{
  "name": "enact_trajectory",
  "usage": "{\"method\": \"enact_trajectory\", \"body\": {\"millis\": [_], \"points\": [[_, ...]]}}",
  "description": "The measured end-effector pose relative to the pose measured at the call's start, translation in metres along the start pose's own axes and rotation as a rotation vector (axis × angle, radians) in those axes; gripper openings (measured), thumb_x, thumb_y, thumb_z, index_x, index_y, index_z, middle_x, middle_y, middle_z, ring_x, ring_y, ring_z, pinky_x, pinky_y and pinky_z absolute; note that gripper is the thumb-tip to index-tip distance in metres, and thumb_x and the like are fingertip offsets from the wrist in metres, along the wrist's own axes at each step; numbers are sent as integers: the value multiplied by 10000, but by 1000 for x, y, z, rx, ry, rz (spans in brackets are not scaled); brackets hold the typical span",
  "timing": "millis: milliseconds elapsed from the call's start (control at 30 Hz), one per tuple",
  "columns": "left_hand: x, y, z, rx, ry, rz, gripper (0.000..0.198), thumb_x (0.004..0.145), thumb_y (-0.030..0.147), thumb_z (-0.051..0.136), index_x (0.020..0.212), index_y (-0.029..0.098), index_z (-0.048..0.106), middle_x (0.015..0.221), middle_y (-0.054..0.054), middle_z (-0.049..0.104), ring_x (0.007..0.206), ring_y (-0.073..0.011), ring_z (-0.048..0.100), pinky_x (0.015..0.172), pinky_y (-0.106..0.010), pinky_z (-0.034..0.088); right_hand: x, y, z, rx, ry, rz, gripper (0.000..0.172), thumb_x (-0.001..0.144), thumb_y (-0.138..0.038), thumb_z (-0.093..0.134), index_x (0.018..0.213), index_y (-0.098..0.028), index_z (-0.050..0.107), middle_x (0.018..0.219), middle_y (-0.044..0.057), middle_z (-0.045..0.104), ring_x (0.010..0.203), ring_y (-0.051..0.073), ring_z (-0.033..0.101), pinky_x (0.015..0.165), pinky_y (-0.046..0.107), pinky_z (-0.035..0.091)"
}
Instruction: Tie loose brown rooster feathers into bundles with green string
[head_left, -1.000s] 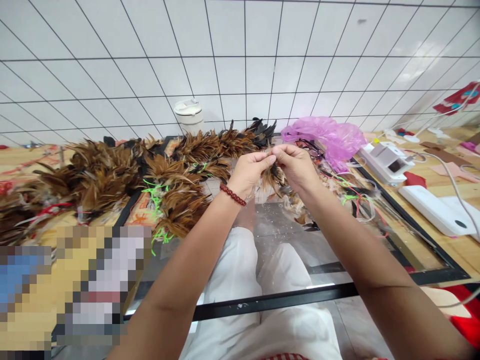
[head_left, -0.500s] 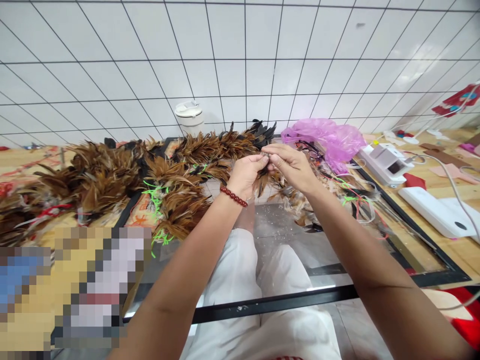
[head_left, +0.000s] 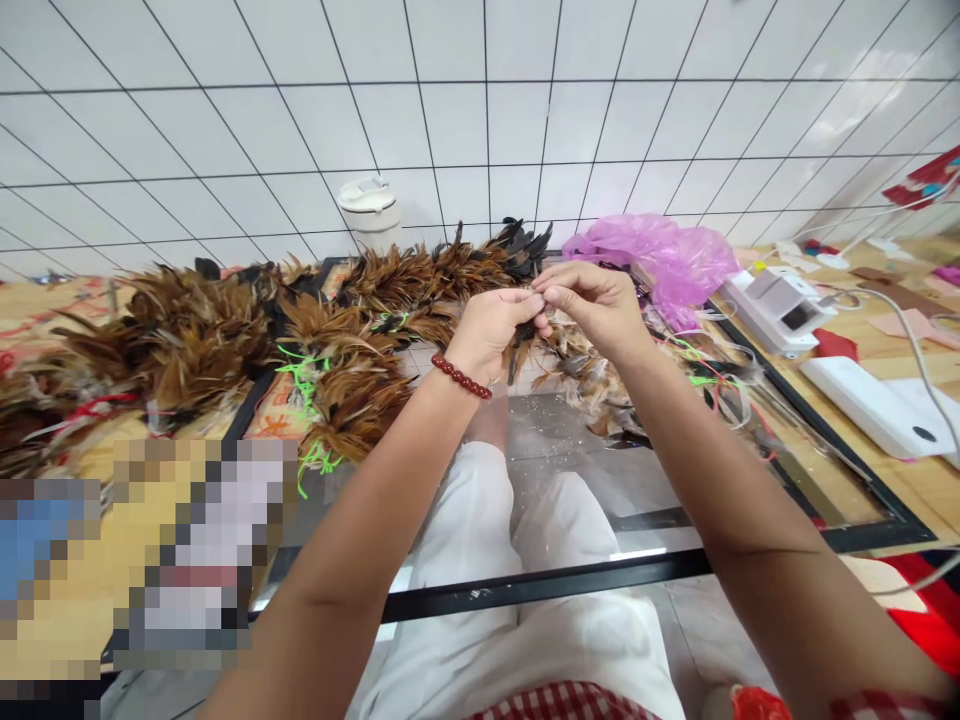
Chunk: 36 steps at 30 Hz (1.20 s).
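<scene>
My left hand [head_left: 491, 325], with a dark red bead bracelet [head_left: 461, 377] at its wrist, is closed in a pinch above the glass-topped table [head_left: 547, 440]. Dark brown feathers [head_left: 517, 358] hang below its fingers, apparently held there. My right hand [head_left: 600, 305] meets it, thumb and fingertips pinched together against the left fingertips. Whatever lies between the right fingertips is too small and covered to make out. Behind the hands runs a thick brown feather garland [head_left: 427, 278] with a black tip. Loose pale and brown feathers [head_left: 589, 380] lie under my right hand.
Bundles of brown feathers [head_left: 195, 330] cover the left side, some tied with bright green string [head_left: 304, 375]. A white lidded cup [head_left: 371, 215] stands by the tiled wall. At right are a pink plastic bag [head_left: 660, 255], a white device [head_left: 776, 305], a white power bank [head_left: 870, 405] and cables.
The view has tilted down slightly, so things sit a little higher or lower in the picture. My hands stay together, with the right fingers a bit more bent over the left fingertips.
</scene>
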<state>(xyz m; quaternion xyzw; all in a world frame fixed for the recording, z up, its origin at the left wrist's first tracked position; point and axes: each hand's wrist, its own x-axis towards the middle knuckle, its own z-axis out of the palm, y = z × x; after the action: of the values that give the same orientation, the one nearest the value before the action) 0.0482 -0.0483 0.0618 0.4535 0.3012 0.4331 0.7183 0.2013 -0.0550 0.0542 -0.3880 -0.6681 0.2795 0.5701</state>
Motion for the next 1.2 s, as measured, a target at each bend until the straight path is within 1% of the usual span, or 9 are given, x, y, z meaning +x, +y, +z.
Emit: {"method": "enact_trajectory", "body": {"millis": [200, 367, 533, 600, 700, 833, 900, 1033, 1200], "points": [[-2, 2, 2, 33, -64, 3, 168, 708, 172, 770, 639, 95, 638, 598, -36, 633, 544, -100, 589, 601, -237, 498, -1, -10, 3, -160, 28, -34, 227, 794, -387, 690, 680, -208, 613, 852, 54, 606, 954, 220, 554, 802, 348, 462], [5, 0, -4, 42, 64, 100, 157, 722, 187, 757, 640, 103, 652, 546, -13, 603, 504, -83, 551, 568, -218, 473, 2, 3, 0, -200, 33, 5, 170, 811, -382, 652, 808, -212, 664, 853, 34, 630, 852, 182, 574, 756, 310, 449], [10, 7, -12, 7, 236, 188, 167, 709, 217, 770, 650, 126, 643, 522, 14, 577, 506, -72, 550, 560, -190, 454, -5, 25, -4, -597, -692, 163, 276, 545, -221, 812, 811, -223, 736, 701, -9, 651, 654, 150, 571, 628, 255, 414], [10, 9, -13, -13, 249, 185, 174, 706, 233, 775, 661, 132, 641, 525, 18, 575, 511, -73, 556, 561, -189, 456, -9, 30, 0, -754, -767, 184, 213, 535, -132, 782, 725, -219, 738, 685, 10, 663, 650, 162, 579, 627, 262, 410], [11, 7, -12, -48, 251, 166, 182, 713, 247, 771, 678, 133, 634, 537, 18, 579, 513, -73, 561, 563, -190, 465, -6, 33, -1, -772, -488, 128, 120, 623, -83, 690, 625, -200, 711, 696, 35, 676, 706, 182, 599, 704, 298, 440], [12, -3, -8, -130, 243, 64, 176, 769, 234, 722, 699, 128, 601, 556, 19, 575, 512, -72, 568, 574, -193, 488, 9, 29, -15, -364, 174, 43, 79, 728, -178, 659, 765, -187, 728, 770, 26, 689, 727, 173, 610, 749, 343, 491], [13, -9, -6, -181, 231, -42, 157, 812, 209, 671, 715, 126, 580, 600, -4, 604, 539, -90, 596, 576, -210, 499, 12, 26, -14, -155, 318, -1, 78, 735, -216, 683, 797, -194, 724, 779, 19, 689, 735, 169, 619, 746, 346, 512], [16, -16, -7, -316, 204, -181, 81, 859, 189, 602, 809, 126, 597, 692, -40, 650, 625, -129, 641, 625, -253, 531, 3, 22, 6, -34, 252, -171, 26, 748, -231, 705, 765, -225, 724, 829, 19, 703, 825, 174, 651, 818, 361, 530], [19, -13, -12, -423, 260, -124, 136, 874, 204, 587, 759, 135, 606, 642, -8, 608, 568, -98, 582, 639, -241, 524, -10, 11, 24, -156, -136, -283, 83, 759, -321, 728, 790, -247, 748, 904, 36, 726, 897, 190, 668, 877, 358, 524]]}}
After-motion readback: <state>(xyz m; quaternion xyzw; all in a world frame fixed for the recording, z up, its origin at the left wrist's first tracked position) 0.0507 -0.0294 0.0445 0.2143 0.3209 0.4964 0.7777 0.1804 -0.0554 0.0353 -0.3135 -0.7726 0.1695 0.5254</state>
